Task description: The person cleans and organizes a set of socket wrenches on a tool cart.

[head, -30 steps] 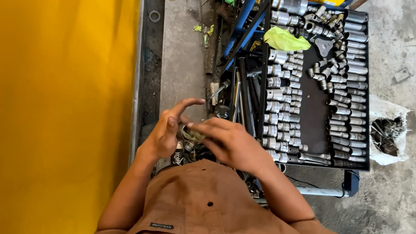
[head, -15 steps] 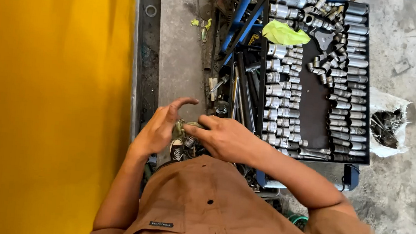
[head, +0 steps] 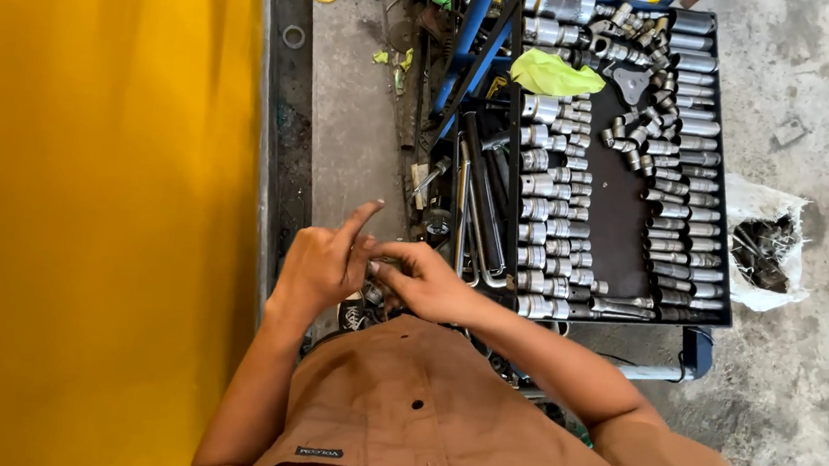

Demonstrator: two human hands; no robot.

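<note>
My left hand (head: 324, 263) and my right hand (head: 427, 282) meet low in the head view, over the concrete beside a black socket tray (head: 623, 196). Both pinch a small dark metal part (head: 371, 270) between their fingertips; most of it is hidden by the fingers. My left index finger points up and away. The tray's near left corner lies just right of my right hand. My brown shirt (head: 439, 415) fills the bottom of the view.
A tall yellow panel (head: 87, 204) fills the left side. The tray holds several rows of chrome sockets (head: 550, 190), a yellow-green rag (head: 550, 75) and long bars (head: 482, 199). A white bag of dark bits (head: 765, 249) sits right of the tray on the concrete floor.
Both hands stay together on the small part, with the fingers shifting a little. My left index finger has straightened upward. The view has drifted slightly.
</note>
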